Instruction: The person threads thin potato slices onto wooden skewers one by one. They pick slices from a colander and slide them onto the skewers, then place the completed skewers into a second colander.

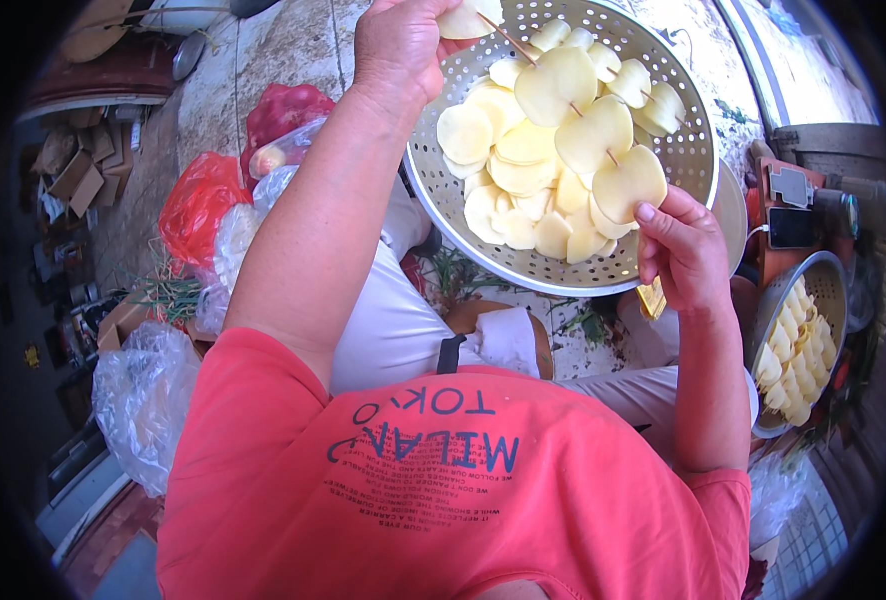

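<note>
A thin wooden skewer (514, 41) slants over a large perforated metal colander (443, 187), threaded with several pale slices, apparently potato. My left hand (401, 56) grips the slice (473, 19) at the skewer's upper end; part of that hand is cut off by the frame's top. With thumb and fingers, my right hand (683, 244) pinches the slice (630, 184) at the lower end. Loose slices (521, 161) lie heaped in the colander beneath. Along its far right side rest other skewered slices (630, 82).
Right of me, a second colander (837, 300) holds many skewered slices (795, 356). Behind it a phone (792, 227) with a cable lies on a reddish-brown surface (780, 262). Left are a red plastic bag (202, 206), clear bags (146, 397), green stalks (165, 292) and cardboard boxes (79, 180).
</note>
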A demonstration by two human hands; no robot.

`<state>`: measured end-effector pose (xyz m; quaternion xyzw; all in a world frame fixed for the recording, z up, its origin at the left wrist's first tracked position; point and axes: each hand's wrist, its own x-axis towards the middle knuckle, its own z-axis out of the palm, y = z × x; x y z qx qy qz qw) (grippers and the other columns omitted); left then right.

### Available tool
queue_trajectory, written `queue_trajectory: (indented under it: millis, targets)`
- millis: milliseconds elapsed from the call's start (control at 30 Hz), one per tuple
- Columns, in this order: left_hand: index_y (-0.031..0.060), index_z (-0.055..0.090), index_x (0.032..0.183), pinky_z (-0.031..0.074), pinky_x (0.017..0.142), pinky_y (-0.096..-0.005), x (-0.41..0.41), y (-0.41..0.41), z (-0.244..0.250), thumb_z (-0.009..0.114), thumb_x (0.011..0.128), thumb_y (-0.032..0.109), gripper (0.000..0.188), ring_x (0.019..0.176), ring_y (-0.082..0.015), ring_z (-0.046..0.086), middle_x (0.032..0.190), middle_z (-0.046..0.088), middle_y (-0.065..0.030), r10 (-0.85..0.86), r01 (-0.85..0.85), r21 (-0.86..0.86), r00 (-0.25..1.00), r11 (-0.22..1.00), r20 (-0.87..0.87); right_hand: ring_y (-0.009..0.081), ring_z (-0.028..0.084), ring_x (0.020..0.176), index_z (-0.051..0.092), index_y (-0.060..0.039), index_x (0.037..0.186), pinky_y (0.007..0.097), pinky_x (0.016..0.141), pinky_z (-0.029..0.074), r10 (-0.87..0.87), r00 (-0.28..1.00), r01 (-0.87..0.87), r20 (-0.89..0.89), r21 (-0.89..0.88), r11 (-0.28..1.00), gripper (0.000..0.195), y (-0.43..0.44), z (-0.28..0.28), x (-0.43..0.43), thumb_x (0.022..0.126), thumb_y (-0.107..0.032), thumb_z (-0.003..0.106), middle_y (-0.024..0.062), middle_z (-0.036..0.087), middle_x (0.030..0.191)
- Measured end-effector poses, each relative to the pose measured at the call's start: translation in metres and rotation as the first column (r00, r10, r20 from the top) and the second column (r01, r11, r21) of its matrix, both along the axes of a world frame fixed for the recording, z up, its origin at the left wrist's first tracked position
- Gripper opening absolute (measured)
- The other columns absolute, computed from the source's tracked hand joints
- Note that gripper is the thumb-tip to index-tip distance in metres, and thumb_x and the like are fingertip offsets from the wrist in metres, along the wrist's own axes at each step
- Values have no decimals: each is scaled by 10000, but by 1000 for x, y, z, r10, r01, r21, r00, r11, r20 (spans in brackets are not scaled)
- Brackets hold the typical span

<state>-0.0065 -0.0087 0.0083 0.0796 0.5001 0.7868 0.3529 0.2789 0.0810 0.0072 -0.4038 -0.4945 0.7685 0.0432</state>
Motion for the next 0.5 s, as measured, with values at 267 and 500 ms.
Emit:
queue_trajectory:
  millis: [267,500]
  targets:
    - [26,623,1067,575,720,-353,-7,-2,-12,514,855,0,239,846,-233,674,964,668,-101,-68,57,-68,983,996,-170,84,480,386,684,-6,1011,210,365,387,-56,996,54,-71,-30,998,148,2,-2,4,912,-112,654,2,554,574]
    - [28,675,1079,560,705,-328,19,-8,-10,693,790,106,299,833,-183,679,902,699,-87,-717,465,-682,685,565,-127,96,480,385,661,6,1034,204,379,399,-136,975,130,-176,-45,991,187,12,-5,9,912,-136,652,12,556,583]
